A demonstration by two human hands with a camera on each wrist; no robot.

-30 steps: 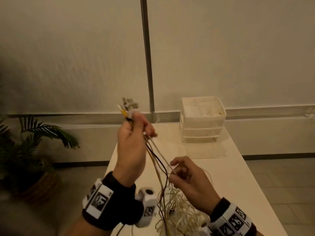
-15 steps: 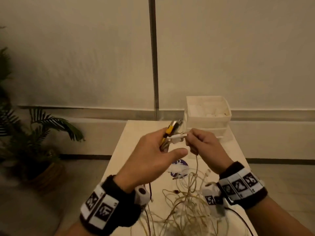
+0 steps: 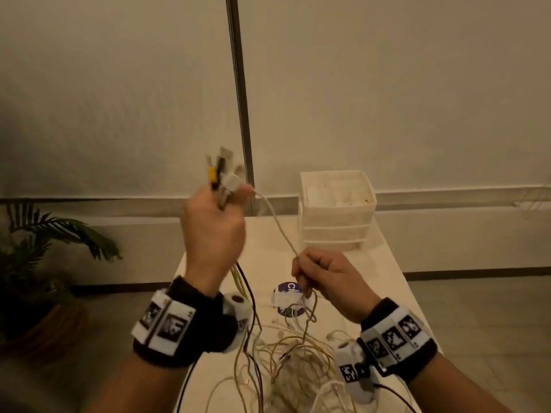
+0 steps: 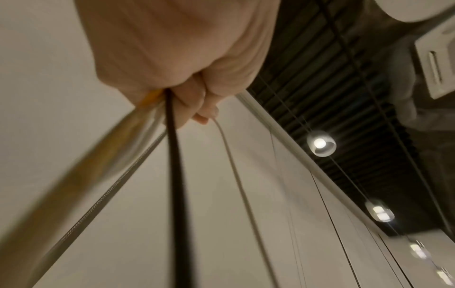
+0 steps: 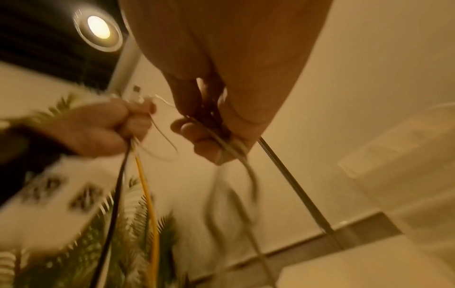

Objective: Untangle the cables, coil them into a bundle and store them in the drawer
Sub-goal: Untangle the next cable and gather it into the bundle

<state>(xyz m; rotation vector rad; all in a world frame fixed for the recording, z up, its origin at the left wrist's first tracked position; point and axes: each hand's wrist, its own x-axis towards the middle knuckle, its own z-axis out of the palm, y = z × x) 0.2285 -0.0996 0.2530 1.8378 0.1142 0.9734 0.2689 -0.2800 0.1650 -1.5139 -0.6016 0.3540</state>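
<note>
My left hand (image 3: pixel 213 222) is raised above the table and grips a bunch of cable ends (image 3: pixel 222 177), white, black and yellow plugs sticking up past the fingers. The cables (image 4: pixel 172 155) hang down from the fist. One white cable (image 3: pixel 277 222) runs taut from that bunch down to my right hand (image 3: pixel 325 278), which pinches it lower and to the right. A tangle of pale cables (image 3: pixel 292 359) lies on the table under both wrists. The white drawer unit (image 3: pixel 337 210) stands at the far end of the table, its top tray open.
The white table (image 3: pixel 384 263) is narrow, with floor on both sides. A round purple sticker (image 3: pixel 287 289) lies mid-table. A potted palm (image 3: pixel 38 248) stands on the floor at left. A wall with a dark vertical strip (image 3: pixel 238 99) is behind.
My left hand has risen with the plug bunch. My right hand has moved down away from the plugs along the white cable, which is now stretched between the hands.
</note>
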